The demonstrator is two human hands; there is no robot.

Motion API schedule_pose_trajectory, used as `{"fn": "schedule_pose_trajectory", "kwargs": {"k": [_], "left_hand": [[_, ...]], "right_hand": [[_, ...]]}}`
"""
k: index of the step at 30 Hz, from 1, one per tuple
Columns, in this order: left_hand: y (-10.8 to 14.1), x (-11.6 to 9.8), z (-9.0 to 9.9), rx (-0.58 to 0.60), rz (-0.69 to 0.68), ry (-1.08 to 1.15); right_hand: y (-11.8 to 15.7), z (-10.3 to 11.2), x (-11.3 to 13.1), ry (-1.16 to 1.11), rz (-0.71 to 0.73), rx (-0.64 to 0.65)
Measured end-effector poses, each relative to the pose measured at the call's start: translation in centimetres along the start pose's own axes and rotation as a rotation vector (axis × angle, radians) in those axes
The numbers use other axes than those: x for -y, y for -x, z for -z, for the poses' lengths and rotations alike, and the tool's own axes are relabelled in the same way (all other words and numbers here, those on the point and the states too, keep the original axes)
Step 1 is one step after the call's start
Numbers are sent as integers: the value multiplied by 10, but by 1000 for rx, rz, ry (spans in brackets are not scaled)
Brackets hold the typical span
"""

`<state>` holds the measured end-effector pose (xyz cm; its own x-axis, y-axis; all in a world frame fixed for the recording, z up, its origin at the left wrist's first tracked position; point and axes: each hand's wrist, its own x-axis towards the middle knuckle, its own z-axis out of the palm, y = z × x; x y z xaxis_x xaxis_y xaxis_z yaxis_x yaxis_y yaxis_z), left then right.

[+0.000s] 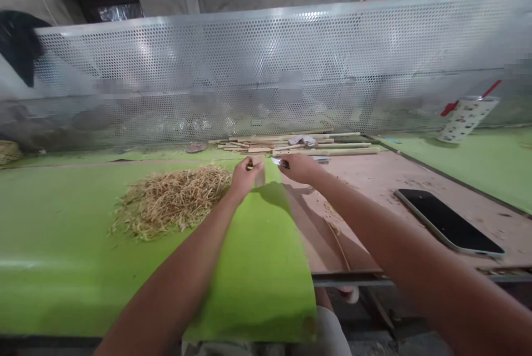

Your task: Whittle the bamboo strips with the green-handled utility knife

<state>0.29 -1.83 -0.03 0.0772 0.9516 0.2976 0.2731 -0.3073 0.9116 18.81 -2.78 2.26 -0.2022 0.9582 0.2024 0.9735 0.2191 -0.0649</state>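
Observation:
My left hand [243, 176] pinches a small flat piece of pale wood [258, 162] between thumb and fingers, upright over the green sheet. Just to its right, my right hand [300, 168] is closed round a small knife [276, 161], whose short bright blade points left toward the wood. A narrow gap separates blade and wood. Beneath both wrists, the green sheet [261, 256] runs to the table's front edge and hangs over it. Left of my left hand lies a heap of thin curly shavings [174, 201].
Pale wooden strips [332, 151] lie behind my hands, with a crumpled whitish scrap [302, 140] on them. A phone [451, 220] rests on the brown board [374, 178] at right. Farther back stands a patterned cup [467, 118] with a red straw. A perforated metal screen [249, 67] borders the table.

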Motion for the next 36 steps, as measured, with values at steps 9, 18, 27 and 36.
{"fn": "schedule_pose_trajectory", "kwargs": {"k": [9,18,27,36], "left_hand": [[-8,-1,6,-222,173,306],[9,-9,9,358,343,258],[11,1,7,326,166,75],[9,7,2,393,-6,-100]], "right_hand": [[-18,13,2,-263,-279,-28],[-9,-6,21,-639,-160,-305],[10,-13,26,-272,-101,-201],[11,-12,45,-139,-54,-25]]}}
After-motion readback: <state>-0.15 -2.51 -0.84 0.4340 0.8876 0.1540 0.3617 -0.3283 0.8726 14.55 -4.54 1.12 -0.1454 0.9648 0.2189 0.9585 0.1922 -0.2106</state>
